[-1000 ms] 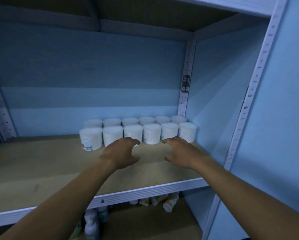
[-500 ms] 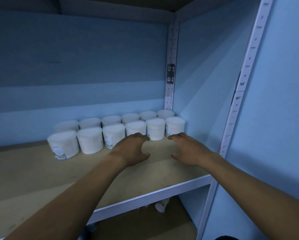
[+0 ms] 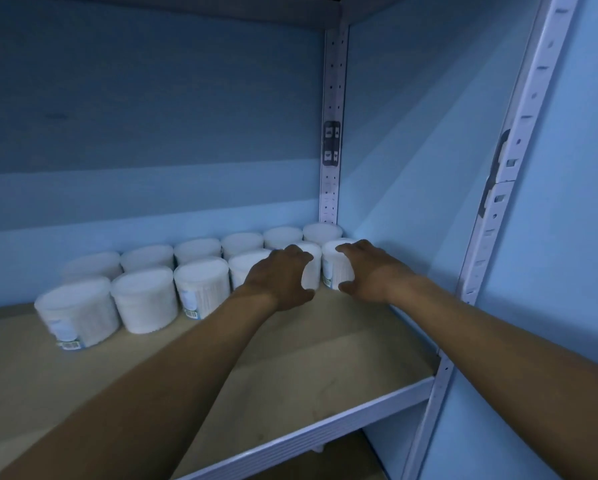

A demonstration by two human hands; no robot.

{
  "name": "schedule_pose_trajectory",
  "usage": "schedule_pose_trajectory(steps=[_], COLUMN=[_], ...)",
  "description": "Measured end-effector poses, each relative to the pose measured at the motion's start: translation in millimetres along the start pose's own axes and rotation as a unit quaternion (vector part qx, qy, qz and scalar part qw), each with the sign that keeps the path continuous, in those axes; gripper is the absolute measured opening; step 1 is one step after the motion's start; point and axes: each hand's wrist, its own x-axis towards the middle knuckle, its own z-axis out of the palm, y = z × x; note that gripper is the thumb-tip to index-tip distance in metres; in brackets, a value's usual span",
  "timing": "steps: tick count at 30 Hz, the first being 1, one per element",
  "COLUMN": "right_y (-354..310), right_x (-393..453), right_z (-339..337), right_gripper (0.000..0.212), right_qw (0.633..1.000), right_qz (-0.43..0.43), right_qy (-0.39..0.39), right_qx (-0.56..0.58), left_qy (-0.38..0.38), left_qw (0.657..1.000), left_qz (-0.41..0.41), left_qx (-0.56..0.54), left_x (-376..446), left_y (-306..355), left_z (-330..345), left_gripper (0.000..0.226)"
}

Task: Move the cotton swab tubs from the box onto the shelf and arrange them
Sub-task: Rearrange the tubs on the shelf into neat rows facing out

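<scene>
Several white cotton swab tubs (image 3: pixel 145 297) stand in two rows at the back of the wooden shelf (image 3: pixel 290 358), running from the left to the right rear corner. My left hand (image 3: pixel 280 275) curls round the second front-row tub from the right (image 3: pixel 309 271), fingers over its lid and thumb low on its side. My right hand (image 3: pixel 370 271) grips the rightmost front-row tub (image 3: pixel 335 263) the same way. Both tubs stand upright on the shelf. The box is not in view.
A white perforated rear upright (image 3: pixel 332 133) stands in the corner behind the tubs, and a front upright (image 3: pixel 519 140) rises at the right. Blue walls close the back and right side. The shelf's white front rail (image 3: pixel 325 431) runs below my arms.
Both hands have reached forward from the bare shelf board onto the two rightmost front-row tubs and closed round them. The view has swung right and moved closer.
</scene>
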Motion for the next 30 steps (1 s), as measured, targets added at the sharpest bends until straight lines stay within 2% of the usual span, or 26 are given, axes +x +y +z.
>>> schedule_pose_trajectory(steps=[12, 16, 22, 30], right_y=[14.8, 18.6, 19.2, 16.8], right_x=[54.8, 57.1, 56.1, 46.6], right_z=[12.7, 20.2, 15.8, 3.0], right_gripper=[0.075, 0.066, 0.064, 0.065], right_qw=[1.000, 0.999, 0.999, 0.999], right_qz=[-0.025, -0.033, -0.031, -0.029], right_qy=[0.000, 0.001, 0.031, -0.001], right_qx=[0.004, -0.020, -0.018, -0.026], left_qy=[-0.012, -0.002, -0.006, -0.028], left_qw=[1.000, 0.999, 0.998, 0.997], left_qz=[-0.013, -0.011, -0.013, -0.008], left_qx=[-0.002, 0.052, 0.068, 0.072], left_x=[48.0, 50.7, 55.0, 53.3], left_y=[-8.0, -16.9, -18.0, -15.2], left_z=[11.5, 29.9, 24.1, 14.4], left_gripper=[0.063, 0.073, 0.068, 0.068])
